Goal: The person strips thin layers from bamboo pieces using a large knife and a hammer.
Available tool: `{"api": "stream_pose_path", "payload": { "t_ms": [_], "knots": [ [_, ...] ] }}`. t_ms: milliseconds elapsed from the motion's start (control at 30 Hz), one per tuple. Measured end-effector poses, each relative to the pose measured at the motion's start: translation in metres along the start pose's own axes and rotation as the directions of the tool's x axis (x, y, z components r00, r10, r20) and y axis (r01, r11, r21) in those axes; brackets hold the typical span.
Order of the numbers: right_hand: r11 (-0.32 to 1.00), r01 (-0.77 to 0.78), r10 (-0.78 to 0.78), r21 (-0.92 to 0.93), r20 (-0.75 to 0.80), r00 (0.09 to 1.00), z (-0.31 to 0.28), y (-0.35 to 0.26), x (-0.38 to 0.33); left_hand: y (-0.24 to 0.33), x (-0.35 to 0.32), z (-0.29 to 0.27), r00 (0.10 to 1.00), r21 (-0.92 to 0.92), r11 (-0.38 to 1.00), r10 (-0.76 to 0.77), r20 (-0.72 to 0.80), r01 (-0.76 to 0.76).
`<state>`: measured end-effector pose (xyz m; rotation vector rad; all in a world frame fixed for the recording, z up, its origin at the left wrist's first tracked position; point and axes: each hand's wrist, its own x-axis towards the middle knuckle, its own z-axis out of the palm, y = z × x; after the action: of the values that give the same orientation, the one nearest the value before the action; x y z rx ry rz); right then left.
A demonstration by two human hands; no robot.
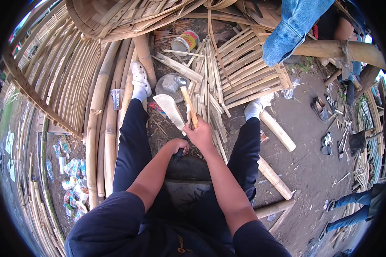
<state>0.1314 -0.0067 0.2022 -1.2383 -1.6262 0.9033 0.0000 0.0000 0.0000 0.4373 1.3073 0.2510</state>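
Left hand (179, 147): closed around the dark handle of a knife (172, 112), low between the knees.
Knife: broad pale blade, pointing up and away from the person, tip toward the left foot; its edge lay just beside the stick.
Right hand (200, 135): gripped shut on the lower end of a stick (188, 106), just above and right of the left hand.
Stick: thin, light brown bamboo strip, standing nearly upright, tilted a little left at the top, its upper end before the bowl.
Legs: dark trousers, spread apart, white socks; a white shoe (139, 73) on the left foot.
Ground: bare brown earth strewn with chips and scraps.
Strips (210, 81): a loose heap of split bamboo between the feet, running away from the person.
Panel (248, 70): woven bamboo lattice, lying flat beyond the right foot.
Poles (103, 128): long bamboo poles laid side by side left of the left leg.
Can (185, 42): a yellow and red tin, on its side near the top.
Bowl (169, 85): clear plastic, beside the left foot.
Billets (278, 130): short bamboo lengths right of the right leg.
Other people: a denim sleeve (294, 25) at top right; legs in jeans (351, 210) at lower right.
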Motion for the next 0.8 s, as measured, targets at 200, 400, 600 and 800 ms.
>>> {"api": "stream_pose_path", "payload": {
  "t_ms": [200,400,600,800],
  "knots": [
    [0.998,-0.056,0.056,0.015,-0.018,0.998,-0.009,0.010,-0.010,0.004,-0.023,0.013,0.994,-0.005,0.999,-0.031,0.102,0.032],
    [0.991,-0.079,0.088,0.110,-0.081,0.993,-0.008,0.013,-0.014,0.002,-0.053,0.008,0.956,0.377,0.922,0.180,-0.233,-0.082],
    [0.995,-0.084,0.090,0.047,-0.133,0.987,-0.020,0.015,-0.017,0.063,-0.159,0.009,0.884,0.642,0.730,0.434,-0.171,-0.234],
    [0.996,-0.074,0.070,-0.043,-0.099,0.993,-0.014,-0.009,-0.016,0.102,-0.252,0.036,0.167,0.535,0.118,0.985,0.043,-0.837]
  ]
}}
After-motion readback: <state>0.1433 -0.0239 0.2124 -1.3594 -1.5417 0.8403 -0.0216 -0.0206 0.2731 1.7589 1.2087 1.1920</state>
